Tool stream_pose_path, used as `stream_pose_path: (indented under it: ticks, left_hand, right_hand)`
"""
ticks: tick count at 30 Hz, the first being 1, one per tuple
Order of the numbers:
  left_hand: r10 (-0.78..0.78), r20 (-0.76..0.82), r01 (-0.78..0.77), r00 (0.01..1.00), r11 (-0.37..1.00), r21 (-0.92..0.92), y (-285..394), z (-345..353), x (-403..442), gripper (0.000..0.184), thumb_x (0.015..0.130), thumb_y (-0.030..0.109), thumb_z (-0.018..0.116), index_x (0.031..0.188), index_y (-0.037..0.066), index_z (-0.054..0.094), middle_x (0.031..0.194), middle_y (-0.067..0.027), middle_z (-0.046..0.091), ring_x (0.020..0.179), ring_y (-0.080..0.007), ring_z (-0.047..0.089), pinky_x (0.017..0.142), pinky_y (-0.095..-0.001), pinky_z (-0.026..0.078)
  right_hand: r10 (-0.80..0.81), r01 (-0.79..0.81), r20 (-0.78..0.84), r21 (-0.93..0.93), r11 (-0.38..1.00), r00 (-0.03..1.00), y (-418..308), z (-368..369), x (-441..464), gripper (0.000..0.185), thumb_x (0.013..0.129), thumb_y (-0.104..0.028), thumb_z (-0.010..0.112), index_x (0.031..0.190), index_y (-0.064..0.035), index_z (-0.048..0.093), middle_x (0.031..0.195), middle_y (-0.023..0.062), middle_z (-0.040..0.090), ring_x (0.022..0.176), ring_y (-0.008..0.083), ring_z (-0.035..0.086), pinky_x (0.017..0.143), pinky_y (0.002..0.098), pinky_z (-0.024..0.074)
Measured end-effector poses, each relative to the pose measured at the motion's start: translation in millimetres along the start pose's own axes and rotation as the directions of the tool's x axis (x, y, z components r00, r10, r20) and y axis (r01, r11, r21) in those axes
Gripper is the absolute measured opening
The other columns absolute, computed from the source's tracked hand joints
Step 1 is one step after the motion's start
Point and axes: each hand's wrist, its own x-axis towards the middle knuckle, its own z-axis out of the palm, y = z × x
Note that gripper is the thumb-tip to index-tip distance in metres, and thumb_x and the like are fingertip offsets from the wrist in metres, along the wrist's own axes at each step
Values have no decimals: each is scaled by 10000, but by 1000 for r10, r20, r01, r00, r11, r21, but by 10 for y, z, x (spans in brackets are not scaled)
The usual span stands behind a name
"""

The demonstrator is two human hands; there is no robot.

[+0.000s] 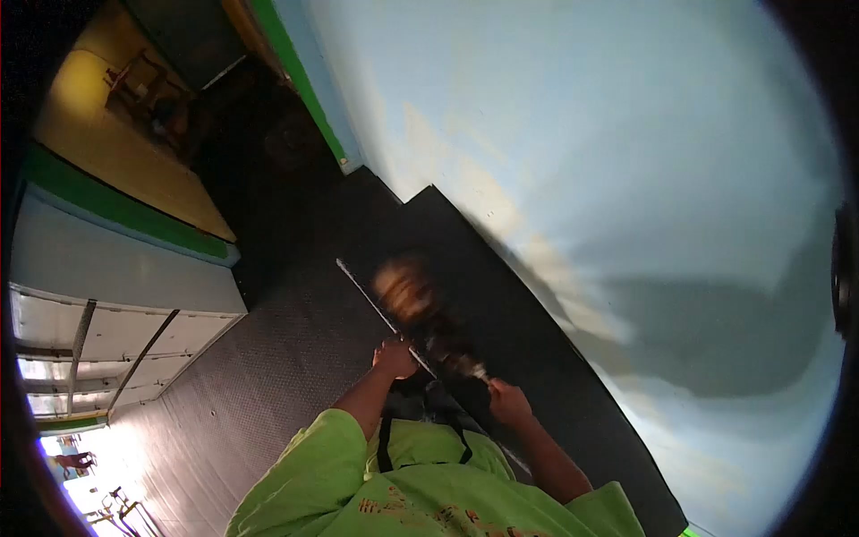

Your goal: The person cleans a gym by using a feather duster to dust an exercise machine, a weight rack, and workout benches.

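Observation:
My right hand (510, 403) is closed around the pale handle end of a brown feather duster (407, 291). The duster is smeared by motion and extends up and left over a long black flat surface (501, 313) beside the wall. My left hand (395, 358) is closed at a thin whitish line (365, 291) along the near side of that surface. I cannot tell whether this line is an edge or a separate stick, nor what the left fingers hold.
A pale blue wall (573, 134) rises along the right. Dark textured floor (277, 358) runs to the left, past a white panelled partition (134, 358) with green trim. Wooden furniture (148, 94) stands at the upper left; bright light enters at the lower left.

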Motion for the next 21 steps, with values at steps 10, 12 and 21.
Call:
stream_pose_path:
  ticks: [10, 12, 21]
  left_hand:
    - [-21, 13, 22, 1000, 998, -66, 16, -65, 228, 895, 790, 430, 654, 1493, 145, 179, 1535, -144, 178, 1369, -374, 276, 1083, -531, 317]
    - [-1, -14, 0, 1000, 997, -75, 57, -277, 124, 902, 797, 422, 654, 1497, 141, 160, 1535, -148, 173, 1373, -374, 267, 1085, -537, 310]
    - [-6, -34, -2, 999, 975, -224, -482, -722, 289, 877, 805, 335, 647, 1497, 147, 142, 1527, -141, 180, 1371, -338, 266, 1074, -522, 313]
  right_hand:
    - [-229, 268, 174, -256, 929, 958, -606, -601, 775, 181, 879, -157, 529, 1008, -51, 596, 884, 220, 650, 832, 436, 613, 699, 510, 487]
    - [-151, 156, 41, -224, 962, 988, -830, -651, 963, 173, 876, -162, 531, 990, -53, 603, 869, 221, 648, 823, 438, 611, 693, 511, 485]
    - [-132, 166, 115, -376, 911, 985, -1778, -776, 1369, 169, 883, -163, 512, 963, -66, 625, 884, 208, 649, 876, 430, 602, 731, 494, 473]
